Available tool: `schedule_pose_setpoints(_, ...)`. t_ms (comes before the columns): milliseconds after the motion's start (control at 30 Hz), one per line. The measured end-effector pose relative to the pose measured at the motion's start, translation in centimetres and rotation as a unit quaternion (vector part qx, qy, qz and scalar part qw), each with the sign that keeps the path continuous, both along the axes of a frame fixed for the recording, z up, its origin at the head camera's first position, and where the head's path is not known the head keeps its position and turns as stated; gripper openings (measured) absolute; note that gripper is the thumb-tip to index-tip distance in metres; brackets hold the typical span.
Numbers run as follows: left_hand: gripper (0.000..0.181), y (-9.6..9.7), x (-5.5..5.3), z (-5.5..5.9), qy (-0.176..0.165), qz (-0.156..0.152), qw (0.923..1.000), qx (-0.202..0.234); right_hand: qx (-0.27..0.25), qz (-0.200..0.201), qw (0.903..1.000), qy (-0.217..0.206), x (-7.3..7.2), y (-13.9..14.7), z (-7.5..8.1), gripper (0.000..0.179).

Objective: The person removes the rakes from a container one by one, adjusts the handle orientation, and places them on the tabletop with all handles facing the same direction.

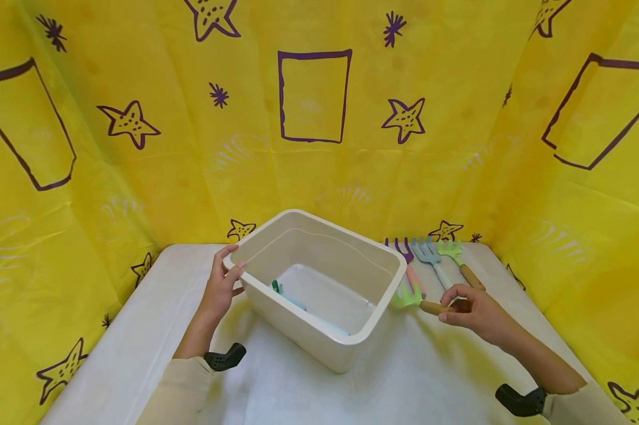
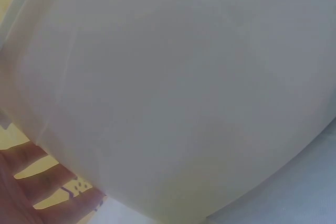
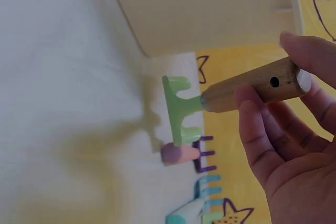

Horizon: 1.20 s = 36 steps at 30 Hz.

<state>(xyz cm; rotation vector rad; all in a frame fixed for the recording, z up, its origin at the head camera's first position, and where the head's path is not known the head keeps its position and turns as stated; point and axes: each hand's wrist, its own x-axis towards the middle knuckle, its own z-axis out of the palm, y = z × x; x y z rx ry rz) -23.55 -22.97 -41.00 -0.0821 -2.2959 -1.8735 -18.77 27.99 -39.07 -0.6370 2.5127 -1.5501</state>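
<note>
My left hand [image 1: 222,286] grips the left rim of a cream plastic bin [image 1: 298,321], thumb over the edge and fingers outside. The bin stands tilted on the table; its outer wall [image 2: 173,87] fills most of the left wrist view. My right hand [image 1: 470,313] pinches the wooden handle of a small light-green hand rake [image 1: 408,295] near its end. In the right wrist view the green head [image 3: 176,109] points away from the hand, held above the table beside the bin. Inside the bin lie a light-blue tool [image 1: 294,301] and a dark-green piece [image 1: 276,286], partly hidden by the front wall.
At the back right lie a purple rake [image 1: 407,251] with a pink handle, a blue rake [image 1: 426,252] and another green rake [image 1: 451,250] with a wooden handle. A yellow patterned curtain [image 1: 314,177] encloses the white table [image 1: 404,389] at the back and sides.
</note>
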Motion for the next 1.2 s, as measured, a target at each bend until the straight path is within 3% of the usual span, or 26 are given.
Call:
schedule_pose_setpoints(200, 0.055, -0.1, -0.2, 0.0, -0.006, -0.002, 0.9999, 0.008, 0.023, 0.009, 0.9992, -0.03, 1.2, 0.2, -0.8, 0.019)
schedule_pose_setpoints(367, 0.055, -0.2, -0.1, 0.1, -0.014, 0.002, 0.9999, 0.001, 0.063, -0.015, 0.9924, -0.105, 1.8, 0.1, -1.9, 0.022)
schedule_pose_setpoints(600, 0.055, 0.0, 0.0, 0.1, -0.005, 0.003, 1.0, 0.005, 0.05, -0.064, 0.9829, -0.165, 2.3, -0.5, -4.6, 0.02)
schedule_pose_setpoints(700, 0.054, 0.0, 0.0, 0.1, -0.001, 0.005, 1.0, 0.001, 0.069, -0.094, 0.9786, -0.17, 2.4, -0.9, -5.6, 0.019)
schedule_pose_setpoints(933, 0.054, 1.3, 2.2, 3.1, -0.018, -0.005, 0.9998, 0.01, 0.127, -0.154, 0.9684, -0.15, 2.3, -2.7, -6.8, 0.024)
schedule_pose_setpoints(1033, 0.054, 1.2, 2.0, 2.9, -0.02, -0.007, 0.9997, 0.016, 0.138, -0.168, 0.9647, -0.148, 2.4, -3.3, -7.0, 0.026)
schedule_pose_setpoints(1200, 0.055, 0.4, 0.6, 1.2, -0.021, -0.001, 0.9997, 0.014, 0.143, -0.176, 0.9619, -0.153, 2.3, -3.6, -7.1, 0.026)
